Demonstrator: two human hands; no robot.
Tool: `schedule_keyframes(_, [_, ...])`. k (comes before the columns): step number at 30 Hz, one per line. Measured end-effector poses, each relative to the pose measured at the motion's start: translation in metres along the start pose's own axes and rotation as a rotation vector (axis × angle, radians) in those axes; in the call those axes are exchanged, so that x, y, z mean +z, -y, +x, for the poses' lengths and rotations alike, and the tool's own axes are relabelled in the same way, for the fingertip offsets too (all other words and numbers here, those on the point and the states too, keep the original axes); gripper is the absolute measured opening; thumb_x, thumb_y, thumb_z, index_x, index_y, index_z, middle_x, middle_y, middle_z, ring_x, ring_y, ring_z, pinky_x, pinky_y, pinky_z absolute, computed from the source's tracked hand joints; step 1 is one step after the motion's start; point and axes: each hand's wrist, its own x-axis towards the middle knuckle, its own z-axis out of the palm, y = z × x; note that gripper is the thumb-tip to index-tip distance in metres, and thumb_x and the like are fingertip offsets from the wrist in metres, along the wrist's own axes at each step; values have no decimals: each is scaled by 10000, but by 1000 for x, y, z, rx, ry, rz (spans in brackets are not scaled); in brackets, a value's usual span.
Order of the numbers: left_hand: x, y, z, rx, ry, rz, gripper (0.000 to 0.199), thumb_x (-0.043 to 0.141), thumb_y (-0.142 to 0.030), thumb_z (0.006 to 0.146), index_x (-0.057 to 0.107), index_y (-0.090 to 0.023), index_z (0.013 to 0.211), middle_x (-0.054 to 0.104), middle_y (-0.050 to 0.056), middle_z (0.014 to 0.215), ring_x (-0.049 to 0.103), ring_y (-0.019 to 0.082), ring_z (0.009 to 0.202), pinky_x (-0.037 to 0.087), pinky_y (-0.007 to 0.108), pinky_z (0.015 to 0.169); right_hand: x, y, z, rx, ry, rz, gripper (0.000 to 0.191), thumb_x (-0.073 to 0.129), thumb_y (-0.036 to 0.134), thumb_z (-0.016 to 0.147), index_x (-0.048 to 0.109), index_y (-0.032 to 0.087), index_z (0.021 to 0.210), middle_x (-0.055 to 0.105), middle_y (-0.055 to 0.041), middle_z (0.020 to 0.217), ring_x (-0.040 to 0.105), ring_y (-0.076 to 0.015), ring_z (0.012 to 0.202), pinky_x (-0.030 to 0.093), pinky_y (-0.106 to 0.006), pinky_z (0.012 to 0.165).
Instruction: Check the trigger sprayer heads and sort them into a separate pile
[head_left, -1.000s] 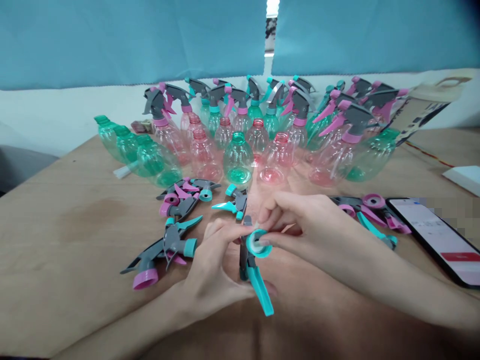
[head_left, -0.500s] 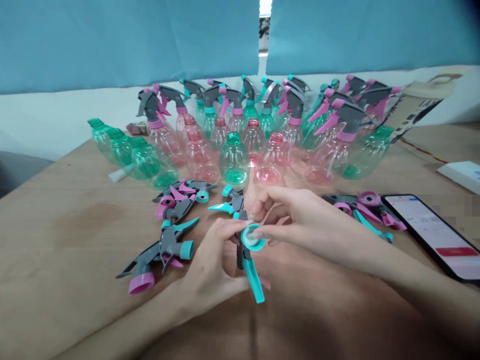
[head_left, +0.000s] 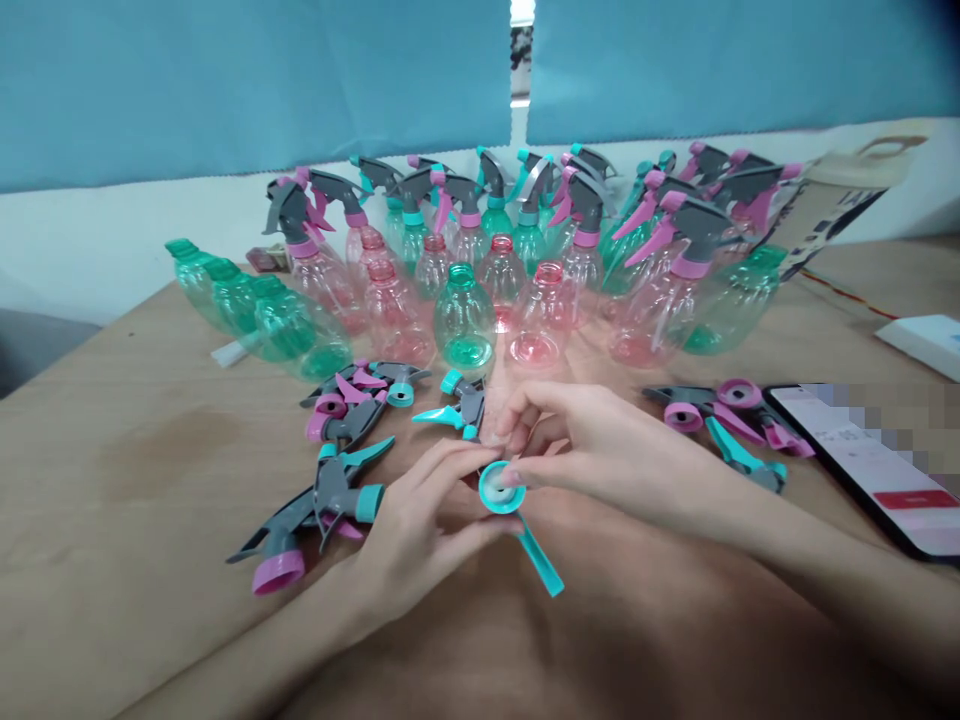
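My left hand [head_left: 420, 515] grips a trigger sprayer head [head_left: 540, 560] between thumb and fingers. Its turquoise collar [head_left: 484, 494] faces up towards me, with a whitish disc [head_left: 498, 485] and a small dark hole inside. The turquoise trigger points down to the right, and most of the grey body is hidden. My right hand [head_left: 559, 435] is closed at the collar, its thumb touching the rim and its other fingers curled. Whatever lies between those fingers is hidden. Just beyond my hands lies another grey and turquoise sprayer head [head_left: 461, 405].
More sprayer heads lie in piles at the left [head_left: 322, 500] and right [head_left: 739, 400]. Open bottles, among them a green bottle [head_left: 464, 320] and a pink bottle [head_left: 536, 325], stand ahead of several capped ones. A phone [head_left: 862, 460] and a tilted cup [head_left: 832, 205] are at the right.
The sprayer head has turned in my left hand, so its trigger swings further right and its collar faces me more fully. My right thumb stays at the collar. The view has shifted slightly.
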Motion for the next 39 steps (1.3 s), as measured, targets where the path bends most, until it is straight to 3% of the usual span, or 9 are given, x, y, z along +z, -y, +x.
schedule_keyframes(5, [1, 0, -2, 73, -37, 35, 311, 659, -167, 793, 559, -198, 1086, 642, 63, 1007, 605, 193, 912, 516, 316, 759, 7, 3, -7, -89, -27, -122, 94, 591, 165, 801, 545, 197, 876, 645, 18, 838, 612, -111, 711, 474, -234, 609])
schedule_keyframes(10, [-3, -2, 0, 117, -31, 90, 262, 621, -160, 821, 568, -182, 1076, 640, 71, 1007, 587, 193, 894, 500, 324, 772, 4, 3, -13, -297, -110, -506, 79, 560, 185, 842, 509, 200, 783, 578, 39, 749, 525, -107, 659, 377, -237, 557])
schedule_keyframes(14, [-4, -5, 1, 140, 27, 113, 91, 551, -125, 861, 581, -176, 931, 623, 53, 938, 586, 170, 881, 496, 276, 760, 8, 0, -15, -389, -63, -663, 106, 534, 126, 832, 492, 192, 760, 539, 23, 754, 471, -110, 620, 303, -253, 519])
schedule_keyframes(17, [-4, -6, 2, 154, 59, 116, 105, 492, -119, 892, 560, -177, 836, 587, 28, 807, 594, 166, 882, 494, 253, 764, 11, -1, -16, -412, -15, -726, 146, 501, 56, 800, 499, 189, 742, 545, 8, 760, 465, -123, 628, 281, -265, 523])
schedule_keyframes(23, [-3, -5, 1, 166, 133, 139, 79, 503, -230, 906, 565, -181, 909, 599, 20, 835, 597, 153, 771, 483, 229, 652, 5, -2, -14, -407, 73, -711, 158, 477, 34, 793, 506, 188, 778, 560, 6, 792, 495, -127, 669, 313, -259, 571])
schedule_keyframes(28, [-1, 0, 1, 135, 86, 122, 106, 502, -262, 909, 565, -180, 931, 610, 30, 893, 601, 145, 762, 488, 227, 653, 6, -3, -6, -401, 60, -592, 101, 506, 106, 819, 469, 190, 776, 526, 20, 790, 462, -109, 665, 313, -235, 553])
schedule_keyframes(34, [1, -1, -1, 166, 66, 130, 76, 480, -201, 913, 553, -182, 910, 605, 40, 918, 604, 145, 768, 483, 216, 636, 15, -1, -9, -397, 31, -485, 210, 470, -2, 683, 420, 190, 751, 479, 41, 746, 393, -83, 612, 277, -214, 511])
schedule_keyframes(39, [2, 0, -2, 185, 57, 150, 69, 491, -169, 897, 554, -180, 923, 603, 37, 917, 602, 139, 754, 484, 207, 617, 18, 3, -15, -356, 15, -508, 209, 450, 6, 692, 431, 191, 787, 484, 34, 749, 412, -90, 614, 277, -225, 514])
